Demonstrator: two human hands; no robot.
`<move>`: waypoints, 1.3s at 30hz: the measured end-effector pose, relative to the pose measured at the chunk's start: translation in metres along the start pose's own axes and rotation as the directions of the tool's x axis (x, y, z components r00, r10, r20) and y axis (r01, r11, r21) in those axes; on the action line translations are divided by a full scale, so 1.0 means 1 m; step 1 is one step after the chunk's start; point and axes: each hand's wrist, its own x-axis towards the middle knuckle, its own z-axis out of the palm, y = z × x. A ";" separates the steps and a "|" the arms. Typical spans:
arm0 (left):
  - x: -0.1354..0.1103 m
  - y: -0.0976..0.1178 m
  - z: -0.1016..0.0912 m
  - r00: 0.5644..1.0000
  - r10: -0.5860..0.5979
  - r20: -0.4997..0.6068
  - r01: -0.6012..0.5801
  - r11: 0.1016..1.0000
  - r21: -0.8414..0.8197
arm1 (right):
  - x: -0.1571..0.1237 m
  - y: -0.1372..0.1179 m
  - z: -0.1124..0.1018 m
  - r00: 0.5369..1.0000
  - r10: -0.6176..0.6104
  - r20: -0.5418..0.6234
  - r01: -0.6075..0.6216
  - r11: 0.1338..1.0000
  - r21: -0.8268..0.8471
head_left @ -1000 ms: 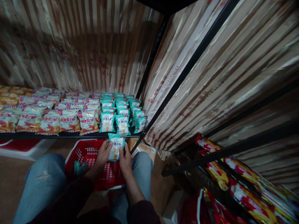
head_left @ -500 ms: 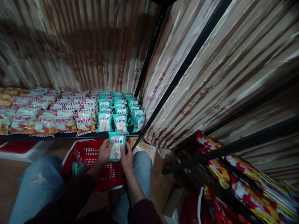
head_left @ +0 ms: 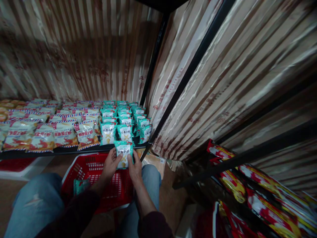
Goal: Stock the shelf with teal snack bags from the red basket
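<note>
Between my two hands, a teal and white snack bag [head_left: 123,152] is held upright above a red plastic basket [head_left: 81,162]. My left hand [head_left: 110,165] pinches its left edge, and my right hand [head_left: 135,166] grips the right edge, thumbs on the front. Inside the basket, at its left, lies another teal snack bag [head_left: 81,186], partly shaded. Just beyond my hands, rows of matching teal snack bags [head_left: 125,132] stand on a black shelf [head_left: 99,148].
White and orange snack bags [head_left: 65,134] fill the shelf to the left. Black metal posts [head_left: 183,81] slant past a pleated curtain [head_left: 210,86]. Red and yellow packets [head_left: 267,206] lie on a rack at lower right. My knees [head_left: 37,201] flank the basket.
My view has shifted slightly, so the shelf and basket sit a little lower and further left. Both hands keep hold of the snack bag, which now tilts a bit differently.
</note>
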 end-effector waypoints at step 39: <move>0.034 0.009 0.075 0.951 0.309 0.032 -0.292 0.854 0.431 | 0.042 -0.014 -0.022 0.870 -0.322 -0.373 0.159 0.900 -0.405</move>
